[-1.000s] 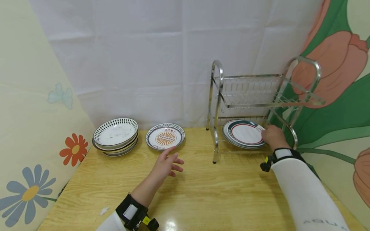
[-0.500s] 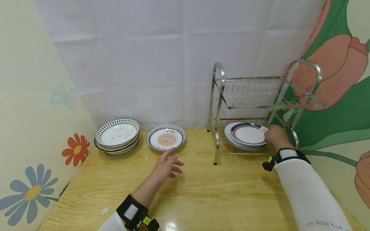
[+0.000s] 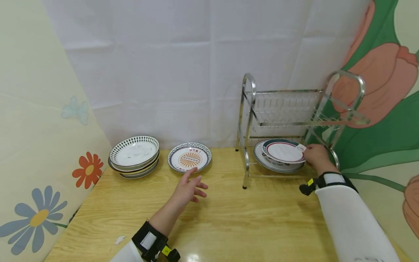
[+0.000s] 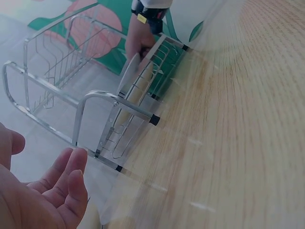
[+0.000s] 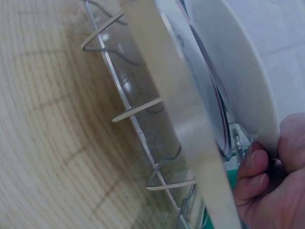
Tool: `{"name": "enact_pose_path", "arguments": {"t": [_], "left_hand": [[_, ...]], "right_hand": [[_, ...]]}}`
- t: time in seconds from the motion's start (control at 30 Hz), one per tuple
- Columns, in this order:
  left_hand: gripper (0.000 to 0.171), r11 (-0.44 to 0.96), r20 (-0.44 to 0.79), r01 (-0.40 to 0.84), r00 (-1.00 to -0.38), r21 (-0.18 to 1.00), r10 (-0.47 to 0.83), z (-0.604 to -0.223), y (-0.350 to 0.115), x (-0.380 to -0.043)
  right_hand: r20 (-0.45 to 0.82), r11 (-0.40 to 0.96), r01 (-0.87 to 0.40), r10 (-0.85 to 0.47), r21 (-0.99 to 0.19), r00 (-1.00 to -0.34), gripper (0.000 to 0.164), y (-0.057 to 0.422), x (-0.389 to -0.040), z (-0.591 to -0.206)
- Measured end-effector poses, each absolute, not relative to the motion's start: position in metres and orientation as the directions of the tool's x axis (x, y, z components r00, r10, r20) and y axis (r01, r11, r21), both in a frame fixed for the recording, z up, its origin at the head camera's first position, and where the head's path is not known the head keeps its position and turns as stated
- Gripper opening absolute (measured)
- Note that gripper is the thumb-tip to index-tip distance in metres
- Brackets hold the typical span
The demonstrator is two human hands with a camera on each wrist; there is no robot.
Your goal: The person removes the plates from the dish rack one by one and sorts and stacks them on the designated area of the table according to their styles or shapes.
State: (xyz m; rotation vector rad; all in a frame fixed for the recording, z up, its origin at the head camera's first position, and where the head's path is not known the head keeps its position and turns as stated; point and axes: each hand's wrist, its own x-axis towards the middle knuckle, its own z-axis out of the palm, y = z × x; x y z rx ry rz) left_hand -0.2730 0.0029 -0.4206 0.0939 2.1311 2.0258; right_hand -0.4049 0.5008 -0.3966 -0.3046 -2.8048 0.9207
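Note:
My right hand [image 3: 316, 157] pinches the right rim of a white plate [image 3: 284, 151] with a dark green border and a red ring. In the right wrist view, thumb and curled fingers grip the plate's edge [image 5: 243, 71], and its underside tilts up off the plate below. That lower plate [image 3: 262, 163] lies on the bottom tier of a metal dish rack [image 3: 245, 156]. My left hand [image 3: 187, 187] hovers over the table with its fingers loosely spread, holding nothing. Just beyond its fingertip sits a plate with an orange sunburst [image 3: 190, 158] and a wavy dark border.
A stack of bowl-like dishes [image 3: 135, 152] with black-patterned rims stands at the left back of the wooden table [image 3: 229, 218]. The rack's upper tier [image 3: 284, 107] hangs over the plates. White cloth [image 3: 170, 72] covers the wall behind, and a painted flower panel [image 3: 376, 153] borders the right.
My right hand has raised the green-bordered plate's right side and drawn it rightward, exposing more of the plate beneath. The left hand has stayed almost still.

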Motion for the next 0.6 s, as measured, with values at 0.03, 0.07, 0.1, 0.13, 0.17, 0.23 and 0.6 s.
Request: {"name": "enact_pose_path", "arguments": {"t": [0.03,0.07,0.1,0.13,0.17,0.23,0.6], "left_hand": [[0.063,0.059,-0.098,-0.089,-0.978,0.994,0.182,-0.421,0.003,-0.273],[0.063,0.058,-0.097,-0.088,-0.979,0.994,0.18,-0.421,0.002,-0.273],[0.063,0.059,-0.093,-0.084,-0.979,0.995,0.179,-0.421,0.002,-0.274],[0.063,0.06,-0.09,-0.08,-0.98,0.995,0.178,-0.421,0.002,-0.274],[0.063,0.062,-0.087,-0.077,-0.981,0.995,0.175,-0.422,0.001,-0.274],[0.063,0.068,-0.078,-0.068,-0.982,0.995,0.172,-0.422,0.001,-0.275],[0.063,0.057,-0.064,-0.056,-0.985,0.997,0.158,-0.418,-0.002,-0.276]], "right_hand": [[0.105,0.768,0.131,0.25,-0.627,-0.963,0.045,0.501,-0.405,-0.397],[0.104,0.743,0.126,0.255,-0.658,-0.961,0.047,0.501,-0.405,-0.397],[0.099,0.714,0.123,0.261,-0.689,-0.96,0.048,0.5,-0.405,-0.396],[0.09,0.687,0.122,0.264,-0.716,-0.96,0.049,0.499,-0.404,-0.394],[0.074,0.662,0.129,0.269,-0.738,-0.96,0.05,0.498,-0.402,-0.391],[0.037,0.605,0.143,0.274,-0.783,-0.961,0.052,0.494,-0.398,-0.384],[0.014,0.582,0.09,0.172,-0.808,-0.985,0.062,0.472,-0.35,-0.352]]}}
